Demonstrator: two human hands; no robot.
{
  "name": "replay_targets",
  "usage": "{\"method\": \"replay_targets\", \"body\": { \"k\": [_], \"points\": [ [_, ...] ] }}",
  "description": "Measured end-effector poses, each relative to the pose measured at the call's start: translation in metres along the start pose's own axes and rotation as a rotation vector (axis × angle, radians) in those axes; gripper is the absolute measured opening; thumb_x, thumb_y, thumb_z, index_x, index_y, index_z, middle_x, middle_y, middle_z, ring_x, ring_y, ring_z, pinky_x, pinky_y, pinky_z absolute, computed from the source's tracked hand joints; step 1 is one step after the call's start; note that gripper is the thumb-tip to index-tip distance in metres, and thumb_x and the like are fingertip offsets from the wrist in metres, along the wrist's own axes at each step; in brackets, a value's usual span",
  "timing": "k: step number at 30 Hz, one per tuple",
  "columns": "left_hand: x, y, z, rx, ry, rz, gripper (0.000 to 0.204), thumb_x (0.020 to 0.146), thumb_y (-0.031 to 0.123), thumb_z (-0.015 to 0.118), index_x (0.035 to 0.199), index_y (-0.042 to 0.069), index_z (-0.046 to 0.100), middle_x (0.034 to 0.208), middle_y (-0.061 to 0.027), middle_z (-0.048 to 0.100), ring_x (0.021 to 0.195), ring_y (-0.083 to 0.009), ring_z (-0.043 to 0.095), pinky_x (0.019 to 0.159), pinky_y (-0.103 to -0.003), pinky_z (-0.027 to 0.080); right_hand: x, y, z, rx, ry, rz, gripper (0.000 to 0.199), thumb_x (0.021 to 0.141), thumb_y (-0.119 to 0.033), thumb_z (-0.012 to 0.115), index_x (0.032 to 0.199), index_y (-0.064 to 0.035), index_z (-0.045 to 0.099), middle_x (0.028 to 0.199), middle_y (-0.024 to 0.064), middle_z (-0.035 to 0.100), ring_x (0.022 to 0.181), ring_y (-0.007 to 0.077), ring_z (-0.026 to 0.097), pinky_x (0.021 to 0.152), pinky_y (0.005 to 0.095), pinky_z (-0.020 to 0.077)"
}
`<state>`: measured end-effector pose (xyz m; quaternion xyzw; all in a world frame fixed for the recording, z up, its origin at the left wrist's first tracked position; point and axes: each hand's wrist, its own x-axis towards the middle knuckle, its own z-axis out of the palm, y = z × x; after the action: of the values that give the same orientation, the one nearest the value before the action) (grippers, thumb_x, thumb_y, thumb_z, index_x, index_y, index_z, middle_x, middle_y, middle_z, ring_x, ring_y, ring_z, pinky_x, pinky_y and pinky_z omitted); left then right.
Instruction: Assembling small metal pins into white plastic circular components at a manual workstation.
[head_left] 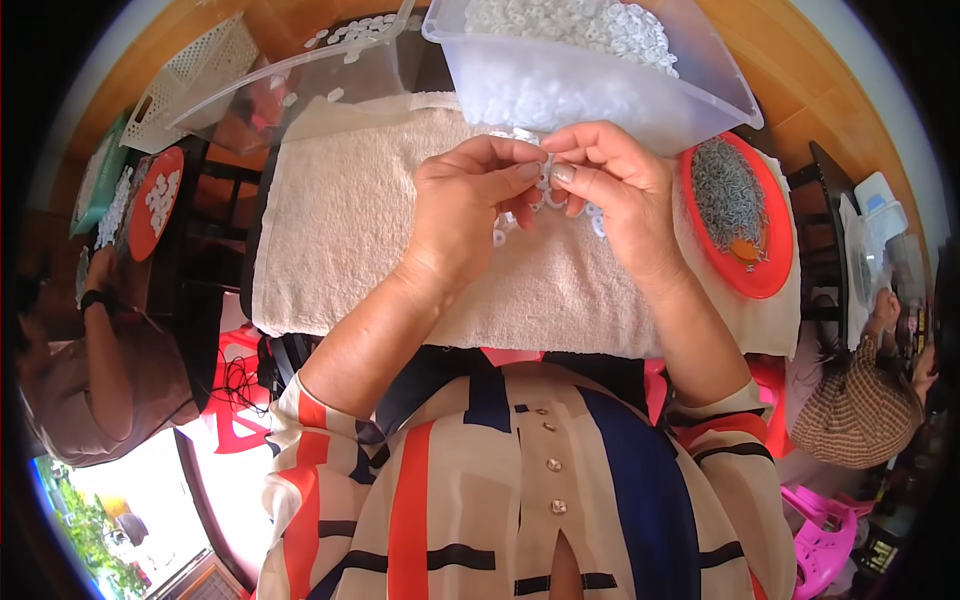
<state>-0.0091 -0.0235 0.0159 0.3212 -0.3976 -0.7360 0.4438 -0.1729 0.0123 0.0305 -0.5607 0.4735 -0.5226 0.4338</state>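
While a pale towel [340, 230] covers the table beneath the forearms, a translucent tub [715, 105] heaped with white pieces [575, 30] stands at its far edge, and a red plate [777, 225] bearing a pile of grey metal pins [728, 190] lies to the right. Above the towel, just in front of the tub, the left hand [465, 200] and the right hand [630, 200] meet, each with thumb and fingers closed in a pinch on a small white part [546, 178] between them, its shape largely hidden by the fingertips. Smallest of all, loose white rings [598, 224] lie on the towel below the hands.
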Motion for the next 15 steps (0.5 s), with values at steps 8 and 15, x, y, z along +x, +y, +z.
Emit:
{"method": "replay_targets", "body": {
  "k": [8,15],
  "points": [
    [-0.0024,-0.0020,0.0036,0.135,0.024,0.141,0.008,0.085,-0.004,0.063,0.093,-0.004,0.065,0.078,-0.0065,0.065,0.063,-0.0105,0.058,0.052,-0.024,0.047,0.0005,0.0009,-0.0008,0.008,-0.001,0.001,0.019,0.086,-0.001,0.058,0.104,-0.0018,0.064,0.085,0.0030,0.067,0.072,0.0070,0.058,0.061,0.0202,0.0451],
    [-0.0028,-0.0031,0.0040,0.168,0.010,0.202,0.013,0.085,-0.006,0.062,0.097,-0.003,0.064,0.079,-0.0057,0.064,0.063,-0.0091,0.058,0.051,-0.022,0.048,0.0002,0.0008,0.0006,0.014,0.016,-0.008,0.015,0.085,-0.001,0.058,0.099,-0.0033,0.064,0.084,0.0008,0.066,0.070,0.0044,0.057,0.059,0.0181,0.0444]
  ]
}}
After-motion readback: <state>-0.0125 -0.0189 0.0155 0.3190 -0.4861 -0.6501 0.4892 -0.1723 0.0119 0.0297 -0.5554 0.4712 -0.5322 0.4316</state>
